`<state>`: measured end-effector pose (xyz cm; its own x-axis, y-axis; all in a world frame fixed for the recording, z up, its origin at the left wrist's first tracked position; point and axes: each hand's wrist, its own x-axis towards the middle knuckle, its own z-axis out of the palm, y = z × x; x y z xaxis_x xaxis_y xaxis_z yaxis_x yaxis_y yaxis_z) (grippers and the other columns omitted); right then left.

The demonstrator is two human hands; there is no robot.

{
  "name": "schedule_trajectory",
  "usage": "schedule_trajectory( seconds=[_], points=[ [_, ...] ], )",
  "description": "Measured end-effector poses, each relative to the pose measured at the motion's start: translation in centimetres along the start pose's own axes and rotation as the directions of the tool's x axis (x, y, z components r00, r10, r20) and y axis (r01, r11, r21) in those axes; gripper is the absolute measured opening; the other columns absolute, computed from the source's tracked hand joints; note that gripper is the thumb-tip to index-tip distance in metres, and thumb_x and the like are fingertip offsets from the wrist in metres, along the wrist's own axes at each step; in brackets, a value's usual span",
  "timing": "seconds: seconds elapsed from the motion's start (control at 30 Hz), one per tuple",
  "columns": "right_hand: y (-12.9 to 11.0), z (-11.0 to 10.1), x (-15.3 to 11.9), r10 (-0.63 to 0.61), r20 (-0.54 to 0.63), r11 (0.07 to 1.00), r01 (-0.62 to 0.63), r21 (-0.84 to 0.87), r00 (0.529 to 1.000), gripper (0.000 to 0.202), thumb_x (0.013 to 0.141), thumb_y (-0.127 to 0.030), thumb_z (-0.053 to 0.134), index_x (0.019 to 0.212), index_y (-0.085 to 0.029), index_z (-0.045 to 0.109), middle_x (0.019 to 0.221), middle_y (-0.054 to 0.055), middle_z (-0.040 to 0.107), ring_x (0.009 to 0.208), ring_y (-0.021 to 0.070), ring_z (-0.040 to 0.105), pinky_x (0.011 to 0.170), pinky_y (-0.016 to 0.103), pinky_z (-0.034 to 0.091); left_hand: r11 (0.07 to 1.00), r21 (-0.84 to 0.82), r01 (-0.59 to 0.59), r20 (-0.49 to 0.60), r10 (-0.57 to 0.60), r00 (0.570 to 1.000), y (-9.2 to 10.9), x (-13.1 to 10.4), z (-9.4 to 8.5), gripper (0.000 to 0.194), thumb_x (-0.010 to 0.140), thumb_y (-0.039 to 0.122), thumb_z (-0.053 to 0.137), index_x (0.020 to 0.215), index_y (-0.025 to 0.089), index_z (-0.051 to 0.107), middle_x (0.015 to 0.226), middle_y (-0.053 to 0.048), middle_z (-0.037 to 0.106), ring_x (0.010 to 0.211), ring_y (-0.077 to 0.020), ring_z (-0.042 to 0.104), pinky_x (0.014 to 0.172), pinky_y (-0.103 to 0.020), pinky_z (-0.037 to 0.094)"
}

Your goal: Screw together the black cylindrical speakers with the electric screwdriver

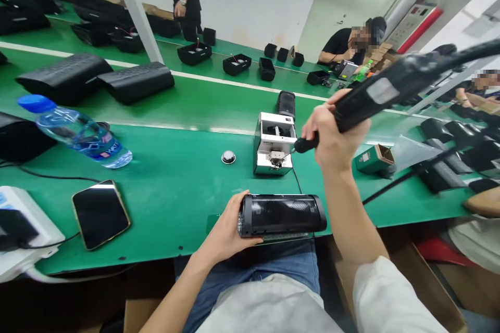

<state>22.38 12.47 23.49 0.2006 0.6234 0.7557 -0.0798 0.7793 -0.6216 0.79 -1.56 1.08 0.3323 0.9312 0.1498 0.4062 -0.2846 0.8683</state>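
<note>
My left hand (230, 226) grips the left end of a black speaker-like case (283, 214), which lies lengthwise at the table's front edge. Raised at the right, my right hand (336, 132) is wrapped round a black electric screwdriver (375, 91) with a cable at its back end. The driver's tip points left and down, close to the front of a small silver screw-feeding machine (274, 143). Whether the tip touches it or carries a screw is too small to tell. Left of the machine is a small round metal dish (228, 157).
On the green table (175, 192), a water bottle (82, 135), a phone (101, 214) and a white power strip (29, 234) are at the left. A small green box (375, 159) is at the right. Black housings (136, 81) line the far side, with people beyond.
</note>
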Motion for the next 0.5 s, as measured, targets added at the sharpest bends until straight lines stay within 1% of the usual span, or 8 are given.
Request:
schedule_trajectory(
  seconds=[0.1, 0.2, 0.27, 0.37, 0.43, 0.5],
  points=[
    [2.7, 0.7, 0.1, 0.030, -0.025, 0.997, -0.032, -0.076, 0.999, 0.023, 0.089, -0.033, 0.085, 0.093, -0.028, 0.063, 0.056, -0.013, 0.052, 0.038, 0.0097, 0.051, 0.040, 0.027, 0.049, 1.000, -0.004, 0.002, -0.008, -0.002, 1.000, 0.0, 0.0, 0.0, 0.117, 0.077, 0.028, 0.100, 0.169, 0.033, 0.027, 0.170, -0.016, 0.046, 0.159, -0.0418, 0.052, 0.132, -0.062, 0.045],
    [4.0, 1.0, 0.1, 0.054, -0.063, 0.990, -0.062, -0.124, 0.997, 0.023, 0.089, -0.031, 0.083, 0.096, -0.029, 0.060, 0.056, -0.013, 0.050, 0.038, 0.0091, 0.048, 0.037, 0.026, 0.045, 1.000, -0.005, -0.007, -0.012, 0.007, 1.000, 0.2, 0.0, 0.0, 0.116, 0.076, 0.027, 0.100, 0.168, 0.034, 0.029, 0.169, -0.015, 0.048, 0.158, -0.0411, 0.053, 0.132, -0.061, 0.046],
    [4.4, 1.1, 0.2, 0.051, -0.073, 0.989, -0.060, -0.136, 0.996, 0.023, 0.091, -0.029, 0.081, 0.097, -0.030, 0.059, 0.057, -0.014, 0.050, 0.037, 0.0082, 0.046, 0.037, 0.026, 0.044, 1.000, 0.001, -0.011, -0.009, 0.011, 1.000, 0.3, 0.0, -0.1, 0.116, 0.077, 0.027, 0.100, 0.168, 0.034, 0.028, 0.169, -0.016, 0.047, 0.158, -0.0411, 0.053, 0.132, -0.062, 0.046],
    [4.6, 1.1, 0.2, 0.050, -0.054, 0.989, -0.057, -0.137, 0.997, 0.021, 0.094, -0.028, 0.079, 0.098, -0.029, 0.058, 0.057, -0.014, 0.047, 0.036, 0.0077, 0.043, 0.037, 0.026, 0.044, 1.000, 0.012, -0.009, -0.008, 0.010, 1.000, 0.5, 0.1, -0.2, 0.115, 0.078, 0.028, 0.099, 0.168, 0.034, 0.029, 0.169, -0.016, 0.048, 0.158, -0.0414, 0.053, 0.131, -0.061, 0.047],
    [4.4, 0.7, 0.0, 0.060, -0.035, 0.989, -0.065, -0.136, 0.998, 0.022, 0.094, -0.029, 0.080, 0.098, -0.029, 0.058, 0.057, -0.014, 0.045, 0.036, 0.0079, 0.043, 0.037, 0.026, 0.044, 1.000, 0.016, -0.007, -0.009, 0.007, 1.000, 0.5, 0.1, -0.3, 0.114, 0.078, 0.030, 0.099, 0.168, 0.034, 0.029, 0.168, -0.015, 0.049, 0.157, -0.0410, 0.054, 0.131, -0.061, 0.047],
    [3.5, 0.0, -0.2, 0.076, -0.007, 0.987, -0.076, -0.141, 0.997, 0.023, 0.095, -0.032, 0.081, 0.099, -0.030, 0.059, 0.058, -0.014, 0.044, 0.037, 0.0083, 0.044, 0.038, 0.026, 0.044, 1.000, 0.016, -0.010, -0.008, 0.010, 1.000, 0.5, 0.1, -0.3, 0.114, 0.079, 0.032, 0.099, 0.169, 0.034, 0.029, 0.168, -0.015, 0.049, 0.156, -0.0402, 0.055, 0.131, -0.060, 0.047]
  ],
)
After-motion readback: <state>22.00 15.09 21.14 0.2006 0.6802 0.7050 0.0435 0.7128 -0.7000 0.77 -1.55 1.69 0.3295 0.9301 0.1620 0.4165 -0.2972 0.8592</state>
